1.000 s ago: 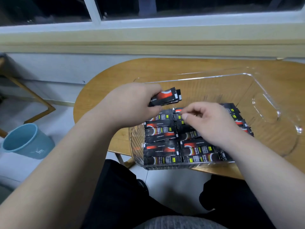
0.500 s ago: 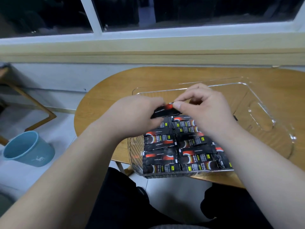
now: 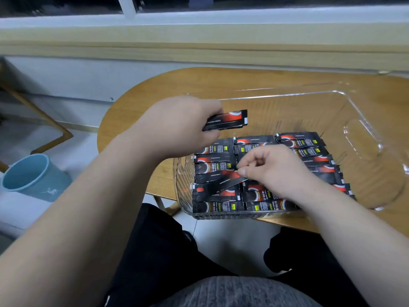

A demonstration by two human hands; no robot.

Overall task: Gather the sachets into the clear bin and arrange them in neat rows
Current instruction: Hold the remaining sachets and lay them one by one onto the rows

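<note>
Sachets (image 3: 256, 206) line the clear bin (image 3: 287, 95) at its near left, far right floor open; left hand (image 3: 177, 127) grips a stack (image 3: 229, 120) above them, right hand (image 3: 278, 169) pinches one sachet (image 3: 219, 181) tilted across the rows

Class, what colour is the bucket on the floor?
The bucket is light blue, seen in the head view.

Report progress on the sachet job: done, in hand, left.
Done: rows of sachets lie flat in the near part of the clear bin. In hand: the right hand pinches one sachet, slanted across the rows; the left hand grips a small stack above the bin. Left: straighten that sachet and lay out the stack; the bin's far part is bare.
</note>
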